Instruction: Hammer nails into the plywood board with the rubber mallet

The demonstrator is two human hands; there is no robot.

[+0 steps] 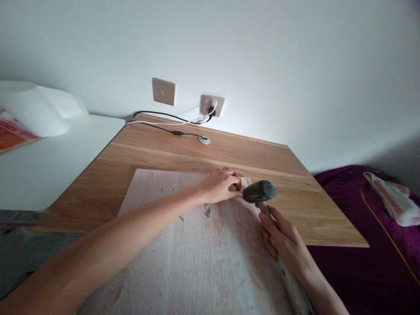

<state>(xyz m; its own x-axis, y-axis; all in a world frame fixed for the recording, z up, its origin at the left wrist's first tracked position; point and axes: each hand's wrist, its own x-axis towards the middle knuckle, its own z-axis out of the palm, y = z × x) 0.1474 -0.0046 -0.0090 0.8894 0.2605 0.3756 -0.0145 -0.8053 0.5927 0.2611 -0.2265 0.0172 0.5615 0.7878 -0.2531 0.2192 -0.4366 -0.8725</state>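
Observation:
My right hand (284, 236) is wrapped round the wooden handle of a mallet (260, 191) with a dark, blocky head. The head is by the far right corner of a pale, worn board (183, 262). Just left of it, my left hand (221, 185) has its fingers curled and pinched together. A small piece of light wood (244, 182) shows beside those fingertips, partly covered by the mallet head. What the pinch holds is hidden. Small metal pieces (209, 213) lie on the board below my left wrist, too small to name surely.
Beneath the board is a wooden tabletop (315, 210) against a white wall. Cables (164, 114) run to a wall socket (212, 106) and a round cable grommet (204, 140). A white table (82, 153) with a tissue roll (33, 107) adjoins at left. Purple fabric (348, 183) lies at right.

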